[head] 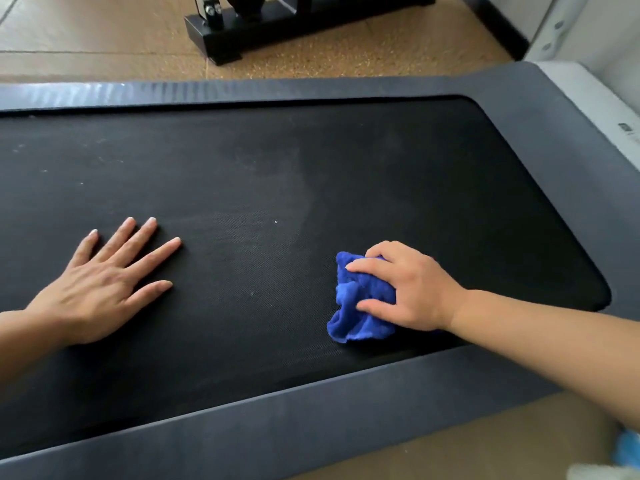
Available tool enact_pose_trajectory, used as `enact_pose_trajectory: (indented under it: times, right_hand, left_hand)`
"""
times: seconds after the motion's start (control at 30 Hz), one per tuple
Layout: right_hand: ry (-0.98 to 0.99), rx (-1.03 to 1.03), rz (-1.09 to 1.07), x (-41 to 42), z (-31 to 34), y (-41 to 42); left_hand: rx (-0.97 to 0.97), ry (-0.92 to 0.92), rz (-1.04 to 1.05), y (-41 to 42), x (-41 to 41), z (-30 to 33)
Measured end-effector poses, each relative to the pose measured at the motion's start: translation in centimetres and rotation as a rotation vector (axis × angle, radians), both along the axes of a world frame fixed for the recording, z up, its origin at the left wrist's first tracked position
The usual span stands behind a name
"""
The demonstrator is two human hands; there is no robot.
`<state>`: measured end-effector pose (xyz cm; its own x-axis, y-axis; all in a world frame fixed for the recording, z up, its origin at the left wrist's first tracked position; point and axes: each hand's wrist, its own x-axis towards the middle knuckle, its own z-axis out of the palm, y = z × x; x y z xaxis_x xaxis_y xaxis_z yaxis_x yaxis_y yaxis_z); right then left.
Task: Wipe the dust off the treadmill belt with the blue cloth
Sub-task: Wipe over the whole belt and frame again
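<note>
Bunched under the right hand [408, 289], fingers curled over and pressing down: the blue cloth [360, 306], crumpled into a wad, lying at about five o'clock on the treadmill belt [311, 168], near the rounded end. Flat on the belt at eight o'clock, well apart from the cloth: the left hand [104, 282], fingers spread and straight, holding nothing, bracing only.

Beyond the cloth, toward twelve o'clock, a greyish dusty haze across the middle of the belt; toward ten o'clock, scattered pale specks. Darker and seemingly cleaner around three o'clock.

Best done, by the look of it, in long overlapping strokes from the clean end toward nine o'clock, with even downward pressure. Worth spreading the wad flatter for more contact, and shifting the bracing palm off any unwiped patch. Grey side rail [311, 410] at six o'clock.
</note>
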<state>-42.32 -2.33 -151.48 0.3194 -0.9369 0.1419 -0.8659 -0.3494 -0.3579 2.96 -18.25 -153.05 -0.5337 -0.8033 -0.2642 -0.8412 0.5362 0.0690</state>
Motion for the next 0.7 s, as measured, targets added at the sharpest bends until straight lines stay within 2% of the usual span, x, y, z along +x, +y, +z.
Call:
enact_pose_trajectory:
  times: [0.13, 0.33, 0.4, 0.53, 0.7]
  right_hand:
    - [-0.027, 0.040, 0.192, 1.5, -0.4, 3.1]
    - [0.049, -0.156, 0.244, 1.5, -0.9, 2.2]
    - [0.076, -0.199, 0.126, 0.3, -1.2, -0.1]
    - [0.124, -0.208, -0.299, -3.7, -0.7, -6.7]
    - [0.011, -0.068, -0.514, -3.6, -0.7, -7.7]
  left_hand:
    - [-0.017, 0.011, -0.009, 0.0, 0.0, 0.0]
    - [-0.026, 0.016, -0.015, -0.1, 0.1, -0.3]
    - [-0.022, 0.013, -0.009, -0.2, 0.2, -0.4]
    - [-0.018, -0.009, 0.015, -0.2, 0.2, -0.6]
    - [0.019, -0.006, 0.019, -0.1, 0.2, -0.4]
